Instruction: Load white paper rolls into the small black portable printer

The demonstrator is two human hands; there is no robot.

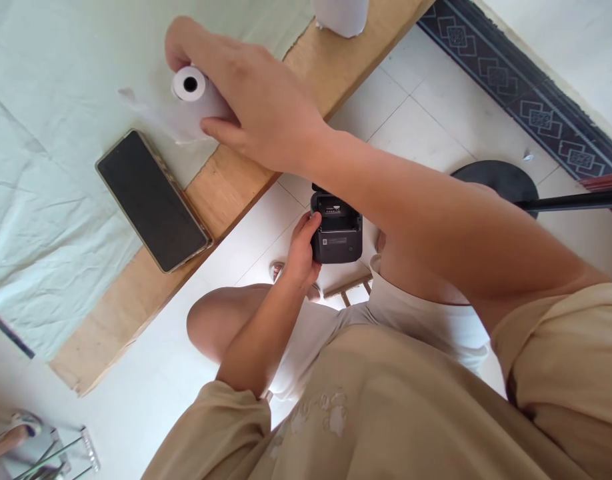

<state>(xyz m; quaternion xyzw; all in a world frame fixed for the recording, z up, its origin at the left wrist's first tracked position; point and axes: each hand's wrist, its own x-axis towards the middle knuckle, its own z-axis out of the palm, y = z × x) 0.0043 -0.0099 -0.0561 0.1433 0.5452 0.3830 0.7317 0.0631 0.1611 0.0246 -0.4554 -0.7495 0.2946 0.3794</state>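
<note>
My right hand (pixel 256 93) is closed around a white paper roll (pixel 204 105) above the table's edge. The roll's end, with a dark core hole, faces me, and a loose flap of paper trails from it to the left. Below the table edge, over my lap, my left hand (pixel 303 250) grips a small black portable printer (pixel 340 245) by its side. The printer's lid is up, so its inner compartment and a label show. My right forearm covers part of the lid.
A phone (pixel 153 203) with a dark screen lies across the pale cloth (pixel 46 167) and the wooden table edge (pixel 226 190). Another white roll (pixel 341 13) stands at the table's far corner. A round black base (pixel 496 180) with a pole is on the tiled floor.
</note>
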